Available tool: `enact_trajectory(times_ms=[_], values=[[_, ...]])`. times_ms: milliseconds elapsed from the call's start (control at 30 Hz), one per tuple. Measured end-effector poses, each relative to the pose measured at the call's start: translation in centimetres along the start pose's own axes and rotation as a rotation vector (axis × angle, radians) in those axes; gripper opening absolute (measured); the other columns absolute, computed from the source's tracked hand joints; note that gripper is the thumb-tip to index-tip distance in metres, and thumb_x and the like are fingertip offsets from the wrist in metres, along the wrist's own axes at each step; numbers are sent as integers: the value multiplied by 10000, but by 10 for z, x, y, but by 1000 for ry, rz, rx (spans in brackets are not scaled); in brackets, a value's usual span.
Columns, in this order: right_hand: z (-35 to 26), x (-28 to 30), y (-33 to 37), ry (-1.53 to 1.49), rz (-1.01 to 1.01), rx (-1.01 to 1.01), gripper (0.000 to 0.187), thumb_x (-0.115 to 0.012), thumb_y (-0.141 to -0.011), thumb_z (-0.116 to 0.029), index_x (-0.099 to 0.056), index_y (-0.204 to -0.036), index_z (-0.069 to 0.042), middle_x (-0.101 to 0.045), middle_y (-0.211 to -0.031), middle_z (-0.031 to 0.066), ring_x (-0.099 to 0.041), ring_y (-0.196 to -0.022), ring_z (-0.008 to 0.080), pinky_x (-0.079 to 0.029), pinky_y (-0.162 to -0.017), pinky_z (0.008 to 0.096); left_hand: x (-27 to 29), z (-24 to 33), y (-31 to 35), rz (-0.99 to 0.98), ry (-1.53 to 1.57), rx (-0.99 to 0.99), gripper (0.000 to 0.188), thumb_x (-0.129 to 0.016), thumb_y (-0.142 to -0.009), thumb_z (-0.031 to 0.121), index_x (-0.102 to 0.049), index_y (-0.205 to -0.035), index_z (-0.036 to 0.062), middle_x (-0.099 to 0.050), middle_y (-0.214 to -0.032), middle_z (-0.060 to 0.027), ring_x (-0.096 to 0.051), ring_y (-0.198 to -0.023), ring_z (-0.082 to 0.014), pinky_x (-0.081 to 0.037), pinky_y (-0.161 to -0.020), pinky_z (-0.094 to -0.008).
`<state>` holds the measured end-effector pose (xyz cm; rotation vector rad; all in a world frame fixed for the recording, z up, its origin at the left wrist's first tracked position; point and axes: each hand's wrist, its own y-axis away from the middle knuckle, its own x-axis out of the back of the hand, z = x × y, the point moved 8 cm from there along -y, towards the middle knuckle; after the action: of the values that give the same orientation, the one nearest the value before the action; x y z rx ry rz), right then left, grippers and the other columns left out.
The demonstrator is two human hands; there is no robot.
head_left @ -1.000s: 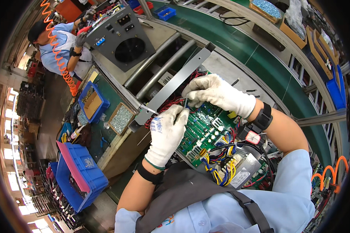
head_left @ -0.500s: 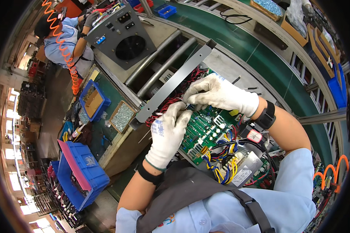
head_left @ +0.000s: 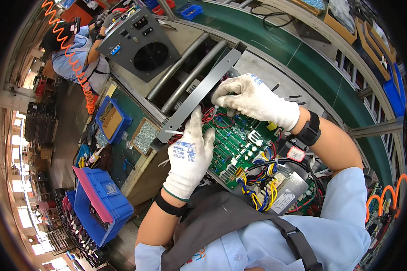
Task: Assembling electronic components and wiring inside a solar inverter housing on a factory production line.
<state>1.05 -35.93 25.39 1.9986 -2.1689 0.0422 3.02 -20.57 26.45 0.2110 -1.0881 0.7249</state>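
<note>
My left hand (head_left: 190,156), in a white glove, is open beside the grey metal bar (head_left: 203,92). Its index finger points along the bar and the thumb stands apart. A thin white strip (head_left: 173,132) sticks out by that finger. My right hand (head_left: 248,100), gloved too, is closed with bent fingers above the far edge of the green circuit board (head_left: 233,147); whatever its fingertips pinch is hidden. Red wires (head_left: 209,115) run between the two hands along the bar. Yellow and blue wires (head_left: 269,194) loop over a silver metal part (head_left: 291,192) nearer my body.
Metal rollers (head_left: 194,72) lie beyond the bar. A grey case with a round fan opening (head_left: 144,45) stands farther off, a co-worker (head_left: 74,56) beside it. At left are a box of screws (head_left: 144,136), a blue tray (head_left: 122,118) and a blue crate (head_left: 111,194).
My hands met over the red wires earlier and are now apart. The left has slid toward the bar with its index finger straightened; the right stays close to its former place.
</note>
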Motion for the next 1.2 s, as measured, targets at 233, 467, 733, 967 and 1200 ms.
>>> enact_trajectory(times_ms=[233, 467, 733, 967, 1200], values=[[-18, -10, 0, 48, -32, 72, 157, -621, -846, -114, -680, -929, 4, -623, -824, 20, -582, -648, 84, -475, -596, 224, 11, 0, -2, 73, -45, -32, 460, -582, -900, 267, -508, -1289, 34, -661, -1018, -159, -670, -859, -275, -539, -736, -348], [-32, -10, -2, 312, -72, 118, 145, -617, -831, -88, -672, -935, -3, -627, -830, 43, -606, -714, 101, -489, -635, 252, 12, 1, -6, 105, -117, -87, 392, -538, -937, 242, -549, -1254, 12, -656, -909, -187, -652, -772, -327, -512, -710, -379], [-26, -2, 0, 325, -39, 149, 145, -613, -845, -101, -678, -937, -9, -636, -800, 7, -588, -700, 66, -470, -610, 221, 1, 2, -5, 50, -175, 49, 445, -638, -852, 289, -555, -1222, 56, -628, -993, -151, -650, -803, -306, -523, -715, -383], [-17, -5, 1, 141, -55, 13, 158, -609, -851, -112, -687, -938, -6, -643, -817, 8, -570, -684, 69, -465, -605, 226, 0, 3, 1, 115, -190, 50, 428, -646, -830, 209, -538, -1212, 51, -582, -1126, -160, -631, -909, -306, -528, -749, -361], [-31, -13, 5, 248, -91, 214, 151, -610, -832, -74, -673, -945, 2, -648, -901, 53, -607, -829, 125, -493, -739, 276, 7, 4, -10, 164, -179, -75, 321, -587, -902, 300, -619, -1070, 28, -673, -901, -157, -676, -742, -285, -542, -642, -341]])
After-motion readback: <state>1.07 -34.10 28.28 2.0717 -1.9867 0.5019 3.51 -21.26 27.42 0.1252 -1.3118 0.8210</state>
